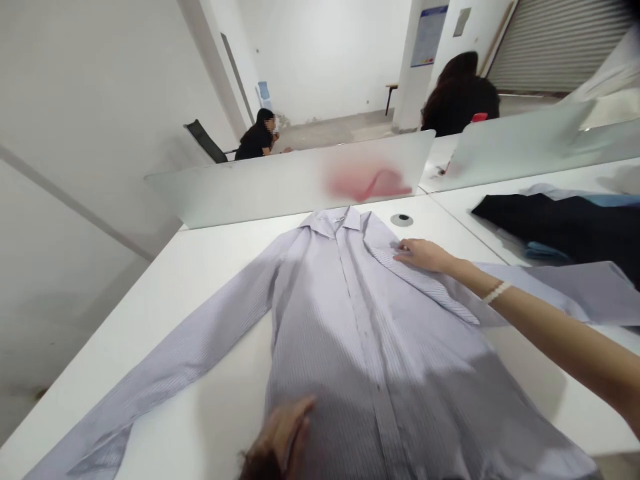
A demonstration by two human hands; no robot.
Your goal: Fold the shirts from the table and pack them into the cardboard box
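Note:
A light lavender striped button-up shirt [330, 320] lies front side up on the white table, its collar away from me. One sleeve stretches down to the left; the other reaches out to the right. Along the shirt's right side a strip is folded inward. My right hand [425, 255] is at that fold near the shoulder, its fingers curled and closed on the fabric. Low in the view, my left hand [285, 433] is over the lower left of the shirt, slightly blurred, with fingers stretched out and nothing visible in them.
A frosted divider [300, 180] runs along the far edge of the table [220, 247], with a cable hole [401, 219] near it. Dark and blue clothes [575, 227] are piled on the right. Two people sit beyond the divider.

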